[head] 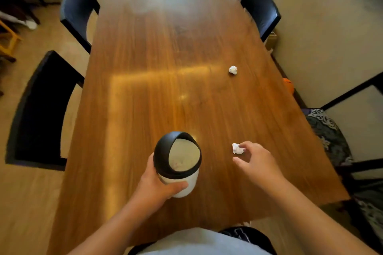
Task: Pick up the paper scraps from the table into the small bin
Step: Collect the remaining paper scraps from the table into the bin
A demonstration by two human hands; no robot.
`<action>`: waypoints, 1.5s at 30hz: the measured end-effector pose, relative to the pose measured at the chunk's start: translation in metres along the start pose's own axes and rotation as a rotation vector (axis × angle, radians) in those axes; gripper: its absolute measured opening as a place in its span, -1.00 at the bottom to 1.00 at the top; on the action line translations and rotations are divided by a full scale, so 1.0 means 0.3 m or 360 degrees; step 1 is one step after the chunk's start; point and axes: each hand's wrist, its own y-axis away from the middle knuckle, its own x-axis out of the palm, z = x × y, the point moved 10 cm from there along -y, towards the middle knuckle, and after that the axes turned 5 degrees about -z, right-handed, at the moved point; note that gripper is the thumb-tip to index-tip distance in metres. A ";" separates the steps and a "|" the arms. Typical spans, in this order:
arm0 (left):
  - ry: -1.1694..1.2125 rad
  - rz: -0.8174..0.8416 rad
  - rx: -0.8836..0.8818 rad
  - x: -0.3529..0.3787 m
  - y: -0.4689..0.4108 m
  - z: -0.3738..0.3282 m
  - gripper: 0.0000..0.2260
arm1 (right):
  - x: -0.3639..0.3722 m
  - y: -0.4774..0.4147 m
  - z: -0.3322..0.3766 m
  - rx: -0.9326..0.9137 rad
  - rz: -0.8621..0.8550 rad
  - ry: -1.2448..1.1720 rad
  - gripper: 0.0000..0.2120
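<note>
A small white bin (pixel 180 182) with a black swing lid stands on the wooden table (pixel 165 58) near its front edge. My left hand (pixel 157 186) is wrapped around the bin's body. The lid is tipped so the pale inside shows. To the right of the bin, my right hand (pixel 257 161) pinches a crumpled white paper scrap (pixel 237 148) between thumb and fingertips, just above the tabletop. A second crumpled scrap (pixel 233 70) lies alone farther back on the right half of the table.
Two dark chairs (pixel 41 109) stand along the table's left side and one dark chair (pixel 261 10) at the far right. A patterned cushion seat (pixel 329 136) sits close to the right edge. A pale wall runs along the right.
</note>
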 end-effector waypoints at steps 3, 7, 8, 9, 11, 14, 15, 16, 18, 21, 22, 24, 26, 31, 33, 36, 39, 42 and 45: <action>0.0014 -0.0035 -0.0031 0.098 -0.015 -0.016 -0.05 | 0.063 -0.111 -0.104 -0.0094 0.0134 0.0352 -0.37; 0.0026 -0.0134 -0.0072 0.254 -0.020 -0.069 -0.04 | 0.197 -0.179 -0.094 -0.0625 0.0371 0.0589 -0.28; 0.0035 -0.0170 -0.0082 0.294 -0.018 -0.086 -0.05 | 0.224 -0.186 -0.103 -0.0721 0.0450 0.0628 -0.30; 0.0045 -0.0212 -0.0087 0.333 -0.014 -0.102 -0.07 | 0.237 -0.191 -0.117 -0.0805 0.0501 0.0664 -0.34; 0.0077 -0.0272 -0.0097 0.412 -0.003 -0.134 -0.08 | 0.222 -0.203 -0.149 -0.0946 0.0500 0.0673 -0.43; 0.0097 -0.0337 -0.0135 0.527 0.023 -0.170 -0.08 | 0.163 -0.215 -0.241 -0.1021 0.0495 0.0553 -0.55; 0.0090 -0.0358 -0.0141 0.561 0.030 -0.183 -0.07 | 0.137 -0.222 -0.282 -0.1013 0.0503 0.0494 -0.58; 0.0076 -0.0376 -0.0148 0.593 0.036 -0.195 -0.07 | 0.105 -0.232 -0.326 -0.0985 0.0504 0.0421 -0.59; 0.0060 -0.0406 -0.0174 0.652 0.045 -0.206 -0.07 | 0.036 -0.261 -0.407 -0.0896 0.0492 0.0280 -0.60; 0.0057 -0.0413 -0.0209 0.723 0.057 -0.207 -0.04 | -0.067 -0.306 -0.513 -0.0735 0.0399 0.0153 -0.61; 0.0054 -0.0399 -0.0216 0.742 0.059 -0.206 -0.03 | -0.093 -0.319 -0.546 -0.0650 0.0382 0.0085 -0.62; 0.0035 -0.0357 -0.0235 0.771 0.057 -0.207 -0.03 | -0.131 -0.342 -0.604 -0.0458 0.0383 -0.0125 -0.64; 0.0001 -0.0339 -0.0247 0.783 0.052 -0.210 -0.04 | -0.167 -0.352 -0.632 -0.0324 0.0370 -0.0331 -0.67; 0.0009 -0.0292 -0.0229 0.795 0.025 -0.239 0.00 | -0.354 -0.359 -0.550 -0.0268 0.0217 -0.0700 -0.77; 0.0015 -0.0262 -0.0196 0.802 0.014 -0.266 -0.02 | -0.486 -0.364 -0.489 -0.0321 0.0057 -0.0848 -0.80; 0.0034 -0.0243 -0.0168 0.806 0.008 -0.304 -0.07 | -0.691 -0.350 -0.406 -0.0431 -0.0217 -0.1003 -0.80; 0.0056 -0.0216 -0.0125 0.809 0.011 -0.335 -0.10 | -0.844 -0.304 -0.332 -0.0542 -0.0392 -0.1131 -0.76; 0.0067 -0.0196 -0.0084 0.809 0.012 -0.355 -0.11 | -0.999 -0.234 -0.258 -0.0717 -0.0618 -0.1216 -0.74; 0.0093 -0.0193 -0.0064 0.808 0.004 -0.365 -0.12 | -1.090 -0.162 -0.222 -0.0875 -0.0907 -0.1304 -0.75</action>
